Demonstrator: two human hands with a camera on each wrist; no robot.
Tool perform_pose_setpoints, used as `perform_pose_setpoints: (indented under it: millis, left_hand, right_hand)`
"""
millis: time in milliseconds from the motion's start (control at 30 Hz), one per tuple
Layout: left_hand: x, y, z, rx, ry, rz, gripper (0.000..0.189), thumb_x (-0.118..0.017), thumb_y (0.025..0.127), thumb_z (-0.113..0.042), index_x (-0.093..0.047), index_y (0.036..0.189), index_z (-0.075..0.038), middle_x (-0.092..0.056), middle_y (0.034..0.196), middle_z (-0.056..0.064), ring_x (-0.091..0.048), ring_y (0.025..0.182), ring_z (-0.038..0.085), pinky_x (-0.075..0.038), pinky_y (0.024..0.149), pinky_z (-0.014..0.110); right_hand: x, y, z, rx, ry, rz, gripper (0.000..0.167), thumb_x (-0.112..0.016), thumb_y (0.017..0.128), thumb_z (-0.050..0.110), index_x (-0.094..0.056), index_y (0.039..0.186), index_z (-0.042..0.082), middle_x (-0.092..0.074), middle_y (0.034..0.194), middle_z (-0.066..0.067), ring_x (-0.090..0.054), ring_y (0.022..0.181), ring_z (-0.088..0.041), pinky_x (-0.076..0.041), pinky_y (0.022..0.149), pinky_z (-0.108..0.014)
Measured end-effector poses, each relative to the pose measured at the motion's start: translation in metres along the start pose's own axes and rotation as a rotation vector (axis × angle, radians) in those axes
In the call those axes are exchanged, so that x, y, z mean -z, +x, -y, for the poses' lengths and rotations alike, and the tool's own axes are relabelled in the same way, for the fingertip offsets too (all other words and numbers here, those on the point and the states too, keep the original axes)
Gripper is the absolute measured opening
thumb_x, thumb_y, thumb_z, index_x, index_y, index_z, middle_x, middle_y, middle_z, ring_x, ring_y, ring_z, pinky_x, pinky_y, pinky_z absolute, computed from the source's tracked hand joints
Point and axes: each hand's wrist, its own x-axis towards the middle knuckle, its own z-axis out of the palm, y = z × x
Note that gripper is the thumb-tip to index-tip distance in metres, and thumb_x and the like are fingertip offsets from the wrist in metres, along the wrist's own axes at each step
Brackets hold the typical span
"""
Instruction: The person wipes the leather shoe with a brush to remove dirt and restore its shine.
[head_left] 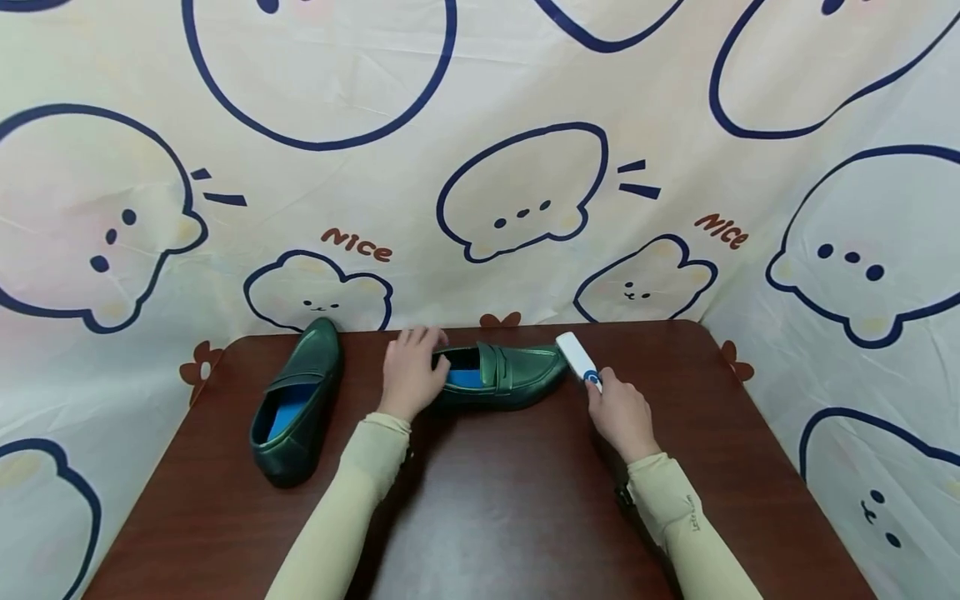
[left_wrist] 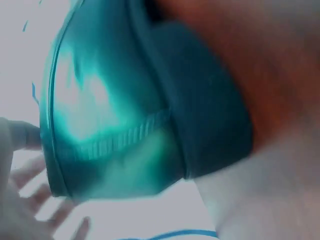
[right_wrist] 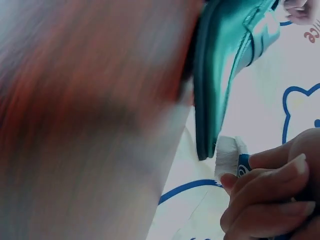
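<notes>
A dark green loafer (head_left: 528, 382) with a blue insole lies sideways across the table, toe to the right. My left hand (head_left: 411, 375) grips its heel end, thumb at the opening. In the left wrist view the heel of the loafer (left_wrist: 100, 125) fills much of the picture, with fingers beside it. My right hand (head_left: 624, 415) holds a white brush (head_left: 576, 357) with a blue mark by its handle. In the right wrist view the brush's pale bristles (right_wrist: 227, 156) are against the toe tip; the curled fingers partly hide the handle.
A matching green loafer (head_left: 318, 358) stands at the left of the brown table (head_left: 495, 500), toe toward the back. Behind and at both sides hangs a pale curtain (head_left: 525, 75) with cartoon drawings, close along the table's back edge.
</notes>
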Motion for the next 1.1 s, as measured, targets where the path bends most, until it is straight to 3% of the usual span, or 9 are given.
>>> perform_pose_setpoints:
  millis: [133,267,433,500,567,667,733,800,1100]
  left_hand:
    - [0.014,0.01,0.014,0.267,-0.102,0.218,0.033,-0.065,0.099,-0.027,-0.058,0.126,-0.009,-0.055,0.129,0.017,-0.058,0.099,0.034,-0.05,0.088,0.052]
    - [0.025,0.025,0.013,0.363,-0.025,0.462,0.046,-0.061,0.1,-0.028,-0.057,0.14,-0.004,-0.052,0.138,0.023,-0.062,0.1,0.038,-0.053,0.089,0.054]
    - [0.029,0.047,0.003,0.353,0.154,0.607,0.02,-0.057,0.098,-0.019,-0.064,0.083,-0.009,-0.056,0.078,0.008,-0.051,0.07,0.023,-0.046,0.068,0.04]
    - [0.027,0.051,0.001,0.345,0.185,0.619,0.033,-0.057,0.099,-0.018,-0.049,0.067,-0.014,-0.04,0.062,0.002,-0.039,0.06,0.018,-0.038,0.061,0.036]
    - [0.025,0.05,-0.001,0.315,0.206,0.583,0.03,-0.061,0.099,-0.017,-0.061,0.07,-0.011,-0.051,0.063,0.0,-0.042,0.058,0.016,-0.039,0.058,0.034]
    - [0.02,0.044,-0.002,0.285,0.205,0.501,0.018,-0.063,0.099,-0.015,-0.079,0.104,-0.007,-0.075,0.093,0.007,-0.061,0.068,0.02,-0.049,0.059,0.035]
    - [0.018,0.038,-0.003,0.273,0.188,0.448,0.032,-0.063,0.099,-0.012,-0.073,0.129,-0.012,-0.075,0.121,0.011,-0.069,0.083,0.027,-0.054,0.063,0.038]
    - [0.016,0.032,-0.002,0.277,0.163,0.423,0.037,-0.061,0.099,-0.01,-0.07,0.134,-0.012,-0.072,0.13,0.013,-0.07,0.086,0.031,-0.053,0.062,0.038]
    - [0.014,0.02,0.001,0.285,0.122,0.375,0.038,-0.063,0.098,-0.011,-0.07,0.135,-0.011,-0.072,0.129,0.015,-0.067,0.078,0.03,-0.053,0.059,0.038]
  right_hand:
    - [-0.001,0.002,0.008,0.011,0.069,0.026,0.029,-0.059,0.106,0.026,-0.059,0.113,-0.002,-0.062,0.075,-0.012,-0.054,0.059,-0.024,-0.043,0.052,-0.036]
    - [-0.003,0.005,0.016,0.027,0.147,0.069,0.029,-0.057,0.106,0.025,-0.06,0.115,-0.002,-0.057,0.073,-0.009,-0.051,0.058,-0.021,-0.041,0.053,-0.033]
    - [-0.011,0.007,0.029,0.022,0.21,0.121,0.026,-0.054,0.109,0.026,-0.06,0.111,0.0,-0.055,0.073,-0.008,-0.049,0.058,-0.02,-0.04,0.054,-0.032]
    - [-0.014,0.007,0.037,0.019,0.244,0.144,0.025,-0.052,0.109,0.026,-0.06,0.109,0.002,-0.053,0.072,-0.008,-0.049,0.056,-0.02,-0.041,0.054,-0.032]
    - [-0.018,0.009,0.045,0.025,0.28,0.175,0.025,-0.05,0.11,0.027,-0.059,0.106,0.003,-0.053,0.07,-0.007,-0.05,0.053,-0.02,-0.042,0.052,-0.033]
    - [-0.024,0.012,0.058,0.034,0.317,0.209,0.026,-0.05,0.11,0.028,-0.057,0.101,0.005,-0.052,0.068,-0.008,-0.053,0.047,-0.02,-0.045,0.048,-0.034]
    - [-0.026,0.014,0.063,0.029,0.313,0.208,0.026,-0.051,0.11,0.028,-0.057,0.098,0.005,-0.052,0.067,-0.008,-0.054,0.045,-0.02,-0.046,0.047,-0.034]
    - [-0.027,0.016,0.065,0.021,0.265,0.177,0.025,-0.053,0.109,0.027,-0.059,0.101,0.004,-0.054,0.068,-0.009,-0.054,0.046,-0.02,-0.046,0.047,-0.034]
    - [-0.015,0.023,0.023,-0.039,0.04,0.035,0.03,-0.055,0.106,0.029,-0.062,0.112,0.0,-0.066,0.083,-0.017,-0.059,0.063,-0.031,-0.046,0.055,-0.044]
